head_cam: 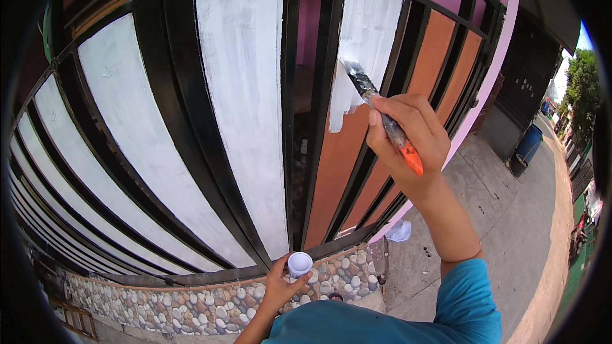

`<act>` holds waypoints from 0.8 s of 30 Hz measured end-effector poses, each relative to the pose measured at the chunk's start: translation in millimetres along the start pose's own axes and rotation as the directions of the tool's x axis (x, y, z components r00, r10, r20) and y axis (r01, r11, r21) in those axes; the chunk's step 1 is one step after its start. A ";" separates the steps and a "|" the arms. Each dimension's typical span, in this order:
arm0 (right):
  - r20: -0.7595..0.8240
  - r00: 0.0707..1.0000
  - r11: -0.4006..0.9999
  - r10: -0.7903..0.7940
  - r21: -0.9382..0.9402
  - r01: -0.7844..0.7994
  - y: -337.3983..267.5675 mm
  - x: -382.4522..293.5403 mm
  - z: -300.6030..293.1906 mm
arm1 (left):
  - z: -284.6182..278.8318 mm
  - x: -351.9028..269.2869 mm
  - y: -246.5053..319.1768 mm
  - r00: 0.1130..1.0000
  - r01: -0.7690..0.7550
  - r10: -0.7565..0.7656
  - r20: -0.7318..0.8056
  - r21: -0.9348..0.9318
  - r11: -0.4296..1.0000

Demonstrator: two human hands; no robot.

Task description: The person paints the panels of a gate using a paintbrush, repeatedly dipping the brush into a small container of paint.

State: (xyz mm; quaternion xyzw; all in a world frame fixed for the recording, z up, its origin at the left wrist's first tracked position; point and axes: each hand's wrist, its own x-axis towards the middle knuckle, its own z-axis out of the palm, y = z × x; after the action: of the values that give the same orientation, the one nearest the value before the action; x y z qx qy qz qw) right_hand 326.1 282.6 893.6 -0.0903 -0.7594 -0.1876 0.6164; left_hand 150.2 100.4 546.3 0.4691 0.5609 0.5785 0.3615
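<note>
My right hand (411, 134) grips a paintbrush (362, 81) with a paint-smeared handle and an orange end. Its bristles touch the wet white upper part of a gate panel (370, 24). Below a ragged paint edge, that same panel is orange-brown (334, 167). Low in front of me, my left hand (282, 282) holds a small white cup (300, 264) by its sides. The cup is upright, with white inside it; how full it is I cannot tell. Left of the brush stands a panel (241, 81) coated white, with faint streaks.
Black metal bars (325, 81) frame the panels. Further right are orange-brown panels (432, 52); several white ones (129, 100) run leftward. A pebble-faced ledge (191, 306) lies under the gate. On the concrete pavement (459, 220) are a white plastic bag (399, 231), a blue barrel (530, 141) and a dark bucket (519, 165).
</note>
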 end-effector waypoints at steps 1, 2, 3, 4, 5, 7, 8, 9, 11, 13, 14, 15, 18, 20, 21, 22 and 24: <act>0.023 1.000 1.000 -0.008 -0.010 0.008 0.1 -4.4 1.7 | -0.2 0.2 -0.5 1.000 -0.001 0.001 0.003 0.005 1.000; 0.045 0.999 1.000 -0.014 -0.018 0.015 -0.9 -8.0 2.7 | -0.7 0.3 -1.7 1.000 0.001 -0.001 0.003 0.006 1.000; 0.075 0.997 1.000 -0.014 -0.019 0.015 -3.2 -10.8 2.4 | -1.1 0.4 -3.0 1.000 0.000 0.000 0.008 0.001 1.000; 0.076 0.997 1.000 -0.013 -0.018 0.014 -4.6 -14.7 2.4 | -1.5 0.3 -3.9 1.000 -0.001 0.001 0.013 -0.004 1.000; 0.103 0.995 0.999 -0.017 -0.028 0.020 -5.1 -19.6 2.8 | -1.9 0.2 -3.9 1.000 0.000 0.000 0.013 -0.003 1.000; 0.150 0.988 0.999 -0.027 -0.034 0.032 -5.6 -27.9 3.2 | -2.8 0.0 -3.8 1.000 -0.001 0.001 0.011 0.016 1.000; 0.151 0.988 0.999 -0.027 -0.034 0.032 -5.8 -31.6 3.3 | -2.7 0.2 -3.2 1.000 -0.001 0.001 0.011 0.016 1.000; 0.172 0.984 0.999 -0.037 -0.030 0.043 -6.2 -35.5 3.5 | -2.7 0.3 -1.8 1.000 0.002 -0.002 0.009 0.021 1.000; 0.194 0.980 0.998 -0.047 -0.026 0.053 -7.9 -41.6 3.7 | -2.8 0.7 1.8 1.000 0.004 -0.005 0.008 0.026 1.000; 0.227 0.973 0.999 -0.043 -0.012 0.046 -10.0 -46.5 3.7 | -2.7 1.4 5.4 1.000 0.014 -0.015 0.017 0.045 0.999; 0.227 0.973 0.999 -0.042 -0.011 0.046 -11.0 -48.8 3.8 | -2.9 1.2 3.9 1.000 0.015 -0.016 0.017 0.046 0.999; 0.240 0.970 0.999 -0.041 -0.007 0.045 -11.9 -51.0 3.9 | -2.9 1.2 1.2 1.000 0.011 -0.011 0.016 0.035 0.999; 0.264 0.964 0.999 -0.037 0.003 0.038 -12.9 -58.3 4.0 | -2.7 1.3 2.4 1.000 0.011 -0.012 0.020 0.026 1.000; 0.273 0.961 0.999 -0.034 0.010 0.033 -13.9 -62.6 3.8 | -2.7 1.1 2.2 1.000 0.015 -0.016 0.025 0.027 1.000; 0.283 0.959 1.000 -0.031 0.012 0.028 -14.8 -64.4 3.7 | -2.9 1.3 0.3 1.000 0.005 -0.006 0.024 0.030 1.000; 0.293 0.956 1.000 -0.027 0.014 0.024 -15.6 -66.2 3.7 | -3.1 1.2 -1.2 1.000 -0.005 0.004 0.023 0.033 0.999; 0.296 0.955 1.000 -0.020 0.016 0.016 -17.1 -70.4 3.8 | -3.0 0.6 -3.2 1.000 -0.003 0.003 0.019 0.034 0.999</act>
State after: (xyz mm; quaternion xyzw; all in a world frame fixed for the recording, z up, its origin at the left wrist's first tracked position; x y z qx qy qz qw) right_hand 332.1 275.2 821.7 -0.1064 -0.8452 -0.1725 0.4946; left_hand 146.8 100.4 543.5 0.4814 0.5665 0.5650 0.3579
